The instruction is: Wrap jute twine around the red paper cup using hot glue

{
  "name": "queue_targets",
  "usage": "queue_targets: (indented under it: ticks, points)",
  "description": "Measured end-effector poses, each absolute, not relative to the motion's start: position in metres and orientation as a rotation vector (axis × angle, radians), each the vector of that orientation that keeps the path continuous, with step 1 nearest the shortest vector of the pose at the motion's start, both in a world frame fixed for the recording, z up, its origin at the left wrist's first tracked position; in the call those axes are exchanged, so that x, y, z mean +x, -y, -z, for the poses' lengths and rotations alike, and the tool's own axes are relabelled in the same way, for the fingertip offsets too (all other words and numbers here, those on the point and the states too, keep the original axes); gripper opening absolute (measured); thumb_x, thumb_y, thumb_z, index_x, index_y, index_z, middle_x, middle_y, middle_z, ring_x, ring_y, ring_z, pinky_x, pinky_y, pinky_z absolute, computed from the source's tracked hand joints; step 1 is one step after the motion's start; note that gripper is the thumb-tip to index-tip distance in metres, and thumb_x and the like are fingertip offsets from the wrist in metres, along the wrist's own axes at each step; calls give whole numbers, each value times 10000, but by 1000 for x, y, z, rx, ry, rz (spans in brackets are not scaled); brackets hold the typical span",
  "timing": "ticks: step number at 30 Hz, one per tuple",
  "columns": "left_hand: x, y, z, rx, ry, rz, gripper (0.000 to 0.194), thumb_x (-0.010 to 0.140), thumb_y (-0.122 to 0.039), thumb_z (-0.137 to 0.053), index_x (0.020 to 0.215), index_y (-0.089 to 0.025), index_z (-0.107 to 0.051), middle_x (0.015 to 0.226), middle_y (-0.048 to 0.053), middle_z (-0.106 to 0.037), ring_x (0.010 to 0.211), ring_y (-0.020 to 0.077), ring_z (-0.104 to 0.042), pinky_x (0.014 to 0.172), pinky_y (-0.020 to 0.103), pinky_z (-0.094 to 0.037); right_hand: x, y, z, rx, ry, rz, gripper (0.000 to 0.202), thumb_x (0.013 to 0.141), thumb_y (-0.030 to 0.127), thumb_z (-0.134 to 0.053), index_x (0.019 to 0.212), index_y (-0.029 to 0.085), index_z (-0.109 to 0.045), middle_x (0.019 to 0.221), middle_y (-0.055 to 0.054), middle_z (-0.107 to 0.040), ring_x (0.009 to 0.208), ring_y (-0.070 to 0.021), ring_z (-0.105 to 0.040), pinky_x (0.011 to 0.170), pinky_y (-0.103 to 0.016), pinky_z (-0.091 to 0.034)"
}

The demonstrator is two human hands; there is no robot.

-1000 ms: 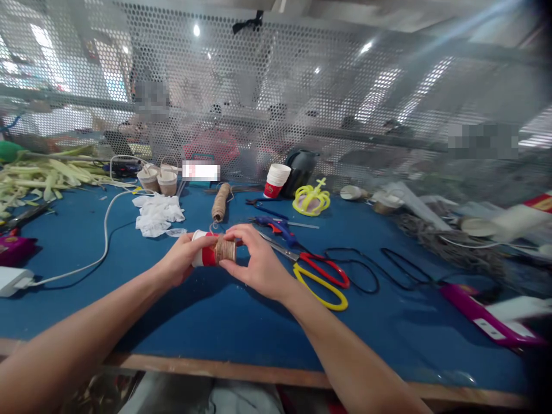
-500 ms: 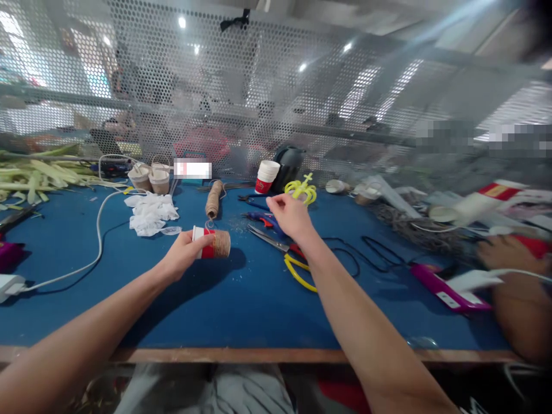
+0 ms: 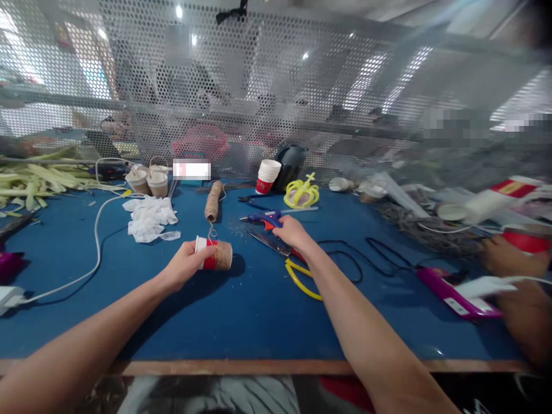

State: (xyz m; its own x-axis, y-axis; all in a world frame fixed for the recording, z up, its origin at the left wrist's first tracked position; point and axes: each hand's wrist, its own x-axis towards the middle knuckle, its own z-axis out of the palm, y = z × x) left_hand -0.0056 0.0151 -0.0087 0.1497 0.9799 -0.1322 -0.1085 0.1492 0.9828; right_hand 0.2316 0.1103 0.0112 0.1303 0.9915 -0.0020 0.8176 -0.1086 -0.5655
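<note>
My left hand point(image 3: 183, 265) grips a red and white paper cup point(image 3: 210, 256) on its side, its base end wrapped in brown twine. A strand runs from the cup to a spool of twine point(image 3: 213, 202) behind it. My right hand point(image 3: 292, 233) is closed around the handle of a blue glue gun point(image 3: 266, 217) with an orange trigger, its nozzle pointing left. Just in front of the gun lie scissors point(image 3: 296, 278) with yellow and red handles, partly hidden by my right forearm. Blue-handled pliers point(image 3: 250, 200) rest behind the gun.
Stacked paper cups point(image 3: 267, 175) and a yellow crown-shaped piece point(image 3: 302, 192) stand at the back. White crumpled cloth point(image 3: 150, 218) and a white cable point(image 3: 98, 230) lie left. A purple power strip point(image 3: 452, 293) is right, near another person's hand point(image 3: 495, 253).
My right hand has come down from above the glue gun and closed on its handle. My left hand still holds the twine-wrapped cup, slightly lower in view.
</note>
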Motion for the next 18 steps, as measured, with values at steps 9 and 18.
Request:
queue_targets:
  ticks: [9, 18]
  points:
    - [0, -23, -3, 952, -1187, -1009, 187, 620, -274, -602, 688, -101, -625, 582, 9, -632, 502, 103, -530, 519, 199, -376, 221, -64, -49, -1298, 1575, -1284, 170, 667, 264, -599, 744, 140, -512, 601, -19, -597, 492, -98, -545, 495, -227, -452]
    - [-2, -44, 5, 962, -1219, -984, 185, 646, -268, -554, 705, -109, -628, 568, 3, -620, 476, 104, -502, 474, 196, -344, 204, -34, -39, -1339, 1741, -1280, 199, 720, 309, -540, 780, 126, -590, 463, 32, -499, 404, -80, -458, 391, -199, -386]
